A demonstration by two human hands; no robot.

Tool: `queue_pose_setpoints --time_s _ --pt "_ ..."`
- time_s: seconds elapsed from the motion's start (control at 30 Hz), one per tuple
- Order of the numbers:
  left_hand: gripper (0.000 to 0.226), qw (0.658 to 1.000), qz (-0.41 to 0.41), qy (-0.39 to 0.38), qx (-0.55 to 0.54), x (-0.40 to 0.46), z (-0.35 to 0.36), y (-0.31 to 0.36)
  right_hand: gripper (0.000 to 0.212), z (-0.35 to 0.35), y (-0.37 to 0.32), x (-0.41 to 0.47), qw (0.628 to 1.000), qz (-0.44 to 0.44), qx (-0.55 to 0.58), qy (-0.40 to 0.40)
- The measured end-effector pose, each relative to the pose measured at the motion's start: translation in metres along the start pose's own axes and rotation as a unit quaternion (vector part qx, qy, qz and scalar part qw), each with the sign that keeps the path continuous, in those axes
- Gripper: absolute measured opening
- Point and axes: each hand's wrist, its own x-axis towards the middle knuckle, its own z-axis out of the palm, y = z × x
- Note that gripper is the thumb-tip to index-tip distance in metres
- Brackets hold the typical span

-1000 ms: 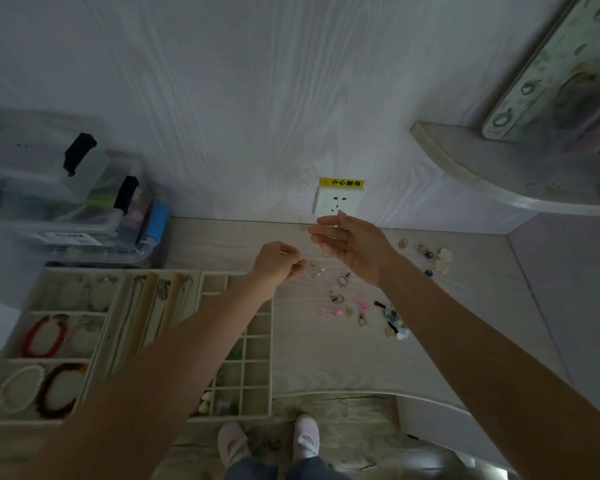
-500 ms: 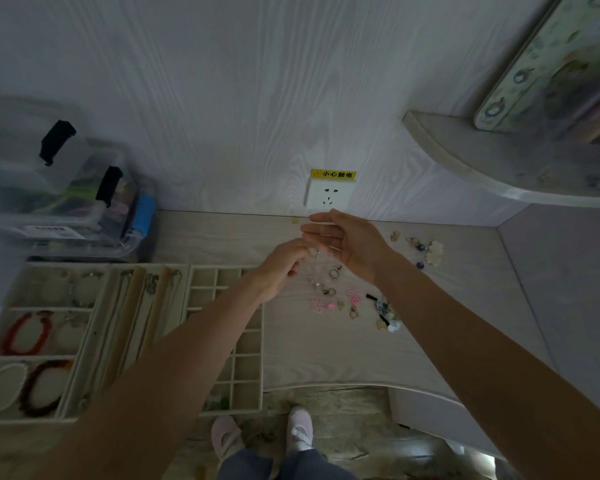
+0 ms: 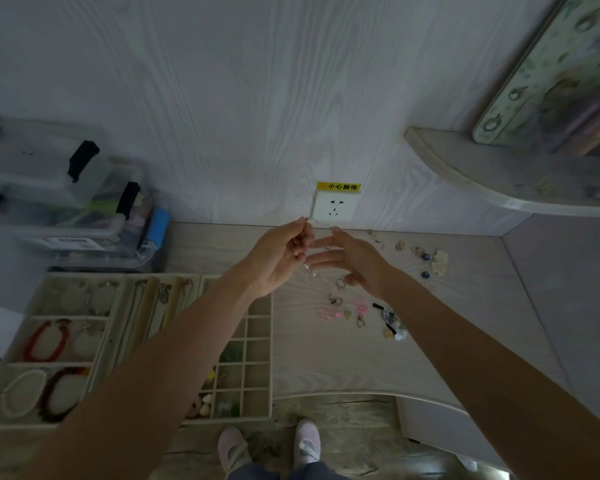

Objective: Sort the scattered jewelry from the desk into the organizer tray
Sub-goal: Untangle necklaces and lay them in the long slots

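Observation:
My left hand (image 3: 280,258) is raised above the desk and pinches a thin silver earring (image 3: 309,268) that dangles below its fingers. Facing it, close beside, my right hand (image 3: 349,259) is held with fingers straight and palm turned up. Scattered jewelry lies on the desk below: rings (image 3: 340,284), pink flower pieces (image 3: 328,314), a blue and white piece (image 3: 390,318), and blue and cream earrings (image 3: 430,263) at the back right. The beige organizer tray (image 3: 257,368) sits at the left, holding bracelets (image 3: 45,341) and small items in its grid cells.
Clear plastic storage boxes (image 3: 70,209) stand stacked at the back left. A wall socket (image 3: 335,206) with a yellow label is just behind the hands. A curved shelf (image 3: 482,174) juts from the wall at the right. The desk's front edge curves inward above my feet.
My left hand moved right and up toward my right hand and now pinches the dangling earring in front of the right palm. The camera view shifted slightly.

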Motion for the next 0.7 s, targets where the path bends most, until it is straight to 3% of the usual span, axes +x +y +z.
queue_pose_setpoints --time_s 0.2,0.37,0.53,0.7 --pt "0.025 0.999 0.017 0.027 -0.02 -0.023 -0.018 0.013 0.042 0.018 -0.003 0.001 0.995 -0.032 -0.065 -0.071" --pt "0.018 0.985 0.038 0.148 0.077 -0.041 -0.048 0.021 0.023 0.029 -0.006 0.002 0.988 -0.084 -0.101 -0.079" --pt "0.019 0.957 0.079 0.188 0.206 -0.067 -0.072 0.034 0.022 0.055 -0.016 0.001 0.978 -0.112 -0.15 -0.097" --pt "0.019 0.954 0.105 0.213 0.184 -0.091 -0.088 0.045 0.014 0.082 -0.029 0.001 0.967 -0.136 -0.202 -0.08"
